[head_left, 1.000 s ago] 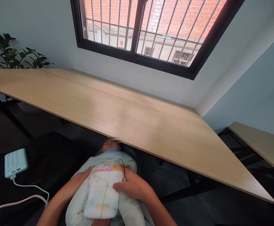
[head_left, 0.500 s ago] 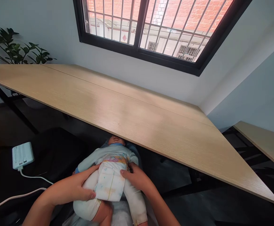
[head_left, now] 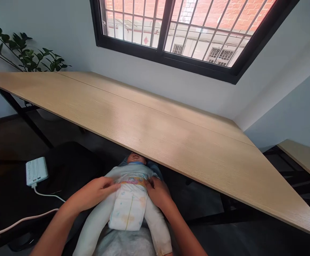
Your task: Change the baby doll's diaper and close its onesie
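A baby doll (head_left: 136, 170) in a pale long-sleeved top lies on its back below the table edge, its head partly hidden under the tabletop. Over its front is a white diaper (head_left: 128, 209) with a coloured waistband, laid over pale trousers (head_left: 89, 231). My left hand (head_left: 97, 192) is at the waistband's left end, fingers stretched out and slightly blurred. At the waistband's other end, my right hand (head_left: 159, 192) pinches the diaper's edge between thumb and fingers. Grey cloth (head_left: 125, 243) shows between the doll's legs.
A wooden table (head_left: 144, 121) spans the view under a barred window (head_left: 192, 32). On a black seat (head_left: 72, 156) at left lies a white power bank (head_left: 37, 170) with a cable. Plant leaves (head_left: 35, 58) rise behind the table's left end; another table (head_left: 304, 160) stands at right.
My left hand has moved up from the doll's thigh to the diaper's waistband. The doll's leg on the left, bent before, now stretches downward. My right hand has stayed at the diaper's side.
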Demonstrator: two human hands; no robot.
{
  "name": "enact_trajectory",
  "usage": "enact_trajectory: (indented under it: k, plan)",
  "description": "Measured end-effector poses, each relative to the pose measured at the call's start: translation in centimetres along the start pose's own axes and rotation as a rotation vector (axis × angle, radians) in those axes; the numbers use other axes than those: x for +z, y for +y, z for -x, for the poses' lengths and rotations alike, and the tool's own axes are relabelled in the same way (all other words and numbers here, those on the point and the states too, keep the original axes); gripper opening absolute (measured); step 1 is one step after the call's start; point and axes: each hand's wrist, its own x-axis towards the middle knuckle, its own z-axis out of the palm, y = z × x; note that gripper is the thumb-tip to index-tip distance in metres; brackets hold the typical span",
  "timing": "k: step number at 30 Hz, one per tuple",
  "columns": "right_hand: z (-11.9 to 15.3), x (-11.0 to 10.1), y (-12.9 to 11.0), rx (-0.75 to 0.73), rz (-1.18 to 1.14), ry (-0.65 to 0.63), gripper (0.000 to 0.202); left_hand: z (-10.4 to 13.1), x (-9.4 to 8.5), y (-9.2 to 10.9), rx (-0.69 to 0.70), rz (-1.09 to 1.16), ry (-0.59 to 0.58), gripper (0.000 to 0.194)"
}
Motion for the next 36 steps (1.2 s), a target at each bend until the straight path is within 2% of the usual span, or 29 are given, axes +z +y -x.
enact_trajectory:
  k: [2, 4, 7, 10, 14, 21, 25, 27, 30, 32, 33, 36]
  plan:
    - [-0.3, 0.1, -0.2, -0.028, 0.036, -0.009, 0.025, -1.8, 1.2, 0.6, -0.025, -0.079, 0.191, 0.057]
    - [-0.5, 0.3, -0.1, -0.043, 0.075, -0.022, 0.022, -3.5, 2.5, 1.0, -0.033, -0.166, 0.25, 0.052]
    - [-0.6, 0.4, 0.2, -0.049, 0.141, -0.032, 0.02, -5.1, 4.2, 1.2, -0.056, -0.309, 0.214, 0.042]
    - [-0.5, 0.4, 0.6, -0.053, 0.184, -0.026, 0.021, -5.3, 5.1, 1.0, -0.035, -0.337, 0.187, 0.038]
    - [-0.3, 0.0, 1.3, -0.03, 0.238, -0.023, 0.025, -4.7, 5.3, 0.8, -0.003, -0.336, 0.191, 0.044]
    - [0.1, -1.9, 2.9, 0.095, 0.38, -0.076, 0.03, -4.2, 5.6, 0.6, 0.001, -0.333, 0.204, 0.043]
    - [0.4, -2.6, 2.1, 0.155, 0.426, -0.082, 0.027, -4.2, 5.7, 0.4, 0.005, -0.301, 0.214, 0.039]
    - [0.5, -2.8, 0.7, 0.105, 0.396, -0.016, 0.022, -4.1, 5.7, 0.3, 0.01, -0.284, 0.222, 0.038]
    - [0.4, -2.4, -2.1, -0.137, 0.183, 0.055, 0.016, -4.0, 5.6, 0.1, 0.037, -0.239, 0.245, 0.034]
    - [0.0, -1.5, -3.5, -0.295, 0.03, 0.026, 0.015, -4.1, 5.6, -0.1, 0.052, -0.208, 0.26, 0.032]
    - [-0.2, -0.8, -3.9, -0.341, -0.015, -0.007, 0.022, -4.1, 5.6, -0.2, 0.05, -0.199, 0.262, 0.032]
    - [-0.9, 1.0, -4.0, -0.355, -0.041, -0.113, 0.046, -4.3, 5.3, -1.0, -0.024, -0.211, 0.261, 0.033]
